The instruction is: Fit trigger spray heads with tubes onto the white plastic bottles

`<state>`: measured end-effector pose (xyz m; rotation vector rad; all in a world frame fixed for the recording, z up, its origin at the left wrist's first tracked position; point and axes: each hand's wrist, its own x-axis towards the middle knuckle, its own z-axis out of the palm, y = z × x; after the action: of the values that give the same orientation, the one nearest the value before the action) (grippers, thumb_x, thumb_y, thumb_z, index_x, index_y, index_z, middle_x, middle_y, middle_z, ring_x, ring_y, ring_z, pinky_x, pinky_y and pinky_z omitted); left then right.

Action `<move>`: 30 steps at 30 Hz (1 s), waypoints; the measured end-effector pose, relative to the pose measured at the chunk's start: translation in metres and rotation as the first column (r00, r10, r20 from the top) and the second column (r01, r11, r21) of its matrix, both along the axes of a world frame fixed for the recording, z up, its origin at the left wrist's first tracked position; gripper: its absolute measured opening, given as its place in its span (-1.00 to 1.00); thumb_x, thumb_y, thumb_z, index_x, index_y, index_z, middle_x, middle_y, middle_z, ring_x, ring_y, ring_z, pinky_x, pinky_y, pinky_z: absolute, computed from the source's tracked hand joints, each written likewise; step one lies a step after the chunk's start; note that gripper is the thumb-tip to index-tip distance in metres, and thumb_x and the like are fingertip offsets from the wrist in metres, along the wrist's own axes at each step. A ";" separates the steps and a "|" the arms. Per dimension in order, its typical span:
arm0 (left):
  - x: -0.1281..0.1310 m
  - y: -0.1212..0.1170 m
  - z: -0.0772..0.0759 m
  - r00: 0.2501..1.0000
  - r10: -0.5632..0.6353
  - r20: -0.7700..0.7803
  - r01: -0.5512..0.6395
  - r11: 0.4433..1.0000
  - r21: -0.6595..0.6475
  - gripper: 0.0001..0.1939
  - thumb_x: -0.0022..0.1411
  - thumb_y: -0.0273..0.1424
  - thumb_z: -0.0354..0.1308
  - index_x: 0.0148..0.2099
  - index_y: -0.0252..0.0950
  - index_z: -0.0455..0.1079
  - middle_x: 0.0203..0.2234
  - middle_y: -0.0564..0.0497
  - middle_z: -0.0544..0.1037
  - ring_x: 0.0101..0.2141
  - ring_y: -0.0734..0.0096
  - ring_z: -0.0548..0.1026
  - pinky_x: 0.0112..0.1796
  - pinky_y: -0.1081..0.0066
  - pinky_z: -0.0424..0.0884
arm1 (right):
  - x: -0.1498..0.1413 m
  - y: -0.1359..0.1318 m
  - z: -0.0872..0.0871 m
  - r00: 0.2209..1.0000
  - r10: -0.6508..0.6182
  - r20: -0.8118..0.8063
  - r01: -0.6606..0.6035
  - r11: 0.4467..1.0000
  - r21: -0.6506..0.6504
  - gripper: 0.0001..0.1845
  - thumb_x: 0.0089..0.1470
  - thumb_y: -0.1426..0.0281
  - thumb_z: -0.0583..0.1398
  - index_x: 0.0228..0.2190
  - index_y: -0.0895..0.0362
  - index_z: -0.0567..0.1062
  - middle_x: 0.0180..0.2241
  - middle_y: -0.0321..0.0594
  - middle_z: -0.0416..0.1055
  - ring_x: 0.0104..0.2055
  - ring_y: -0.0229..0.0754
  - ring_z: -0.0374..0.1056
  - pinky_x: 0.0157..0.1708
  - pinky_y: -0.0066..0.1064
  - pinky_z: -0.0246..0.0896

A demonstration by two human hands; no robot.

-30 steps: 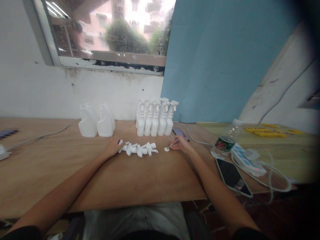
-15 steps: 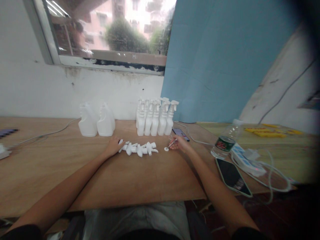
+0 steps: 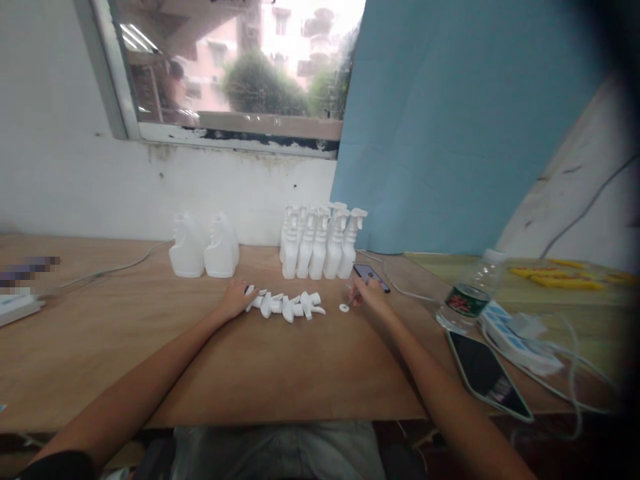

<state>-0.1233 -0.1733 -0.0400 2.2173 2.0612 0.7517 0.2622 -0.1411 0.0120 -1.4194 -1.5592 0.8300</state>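
White trigger spray heads (image 3: 290, 307) lie in a close row on the wooden table. At the row's left end is my left hand (image 3: 235, 298), its fingers curled against the leftmost head; part of the grip is hidden. My right hand (image 3: 367, 297) is closed in a pinch on a thin metal tool (image 3: 351, 301), blurred and of a kind I cannot make out. The tool points down at a small white ring (image 3: 344, 308) lying flat on the table, just right of the row. Whether its tip touches the ring cannot be told.
Behind the hands stand white spray bottles (image 3: 317, 257) with heads on, and headless white bottles (image 3: 220, 257) to their left. A phone (image 3: 373, 276) lies behind my right hand. Farther right are a water bottle (image 3: 465, 300), another phone (image 3: 487, 373) and a power strip (image 3: 520, 343) with cables.
The whole view has shifted slightly, so everything sits a little lower and farther right. Both hands keep nearly the same places beside the spray heads and ring. The metal tool shows less clearly.
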 end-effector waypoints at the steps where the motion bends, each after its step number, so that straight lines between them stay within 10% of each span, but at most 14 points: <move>1: 0.000 0.000 0.000 1.000 0.004 -0.002 -0.004 1.000 0.001 -0.55 0.27 -0.11 -0.08 -0.18 -0.34 0.47 -0.21 -0.14 0.48 -0.11 0.17 0.38 -0.11 0.29 0.23 | 0.000 -0.001 0.001 0.998 -0.010 0.057 0.007 0.999 0.041 -0.56 0.10 0.35 0.06 -0.76 0.16 0.39 -0.83 -0.20 0.30 -0.75 -0.25 0.26 -0.69 -0.49 0.12; 9: 0.001 0.002 -0.002 1.000 0.012 -0.022 -0.012 1.000 -0.003 -0.56 0.25 -0.11 -0.05 -0.26 -0.35 0.49 -0.22 -0.16 0.49 -0.12 0.13 0.38 -0.11 0.27 0.23 | 0.001 -0.005 -0.002 0.948 -0.103 0.300 0.029 0.970 0.242 -0.53 0.12 0.29 0.04 -0.76 0.13 0.38 -0.81 -0.26 0.29 -0.68 -0.23 0.28 -0.51 -0.46 0.17; 30: 0.002 -0.003 0.001 0.999 0.014 -0.029 -0.014 1.000 -0.015 -0.56 0.27 -0.11 -0.08 -0.25 -0.35 0.46 -0.19 -0.15 0.46 -0.11 0.15 0.37 -0.15 0.29 0.23 | -0.001 -0.005 -0.002 0.934 -0.137 0.331 0.043 0.960 0.277 -0.54 0.12 0.28 0.04 -0.75 0.13 0.37 -0.79 -0.25 0.30 -0.66 -0.22 0.30 -0.50 -0.45 0.17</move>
<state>-0.1209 -0.1759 -0.0390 2.2218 2.0907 0.7069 0.2611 -0.1460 0.0099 -1.4790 -1.7749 0.3050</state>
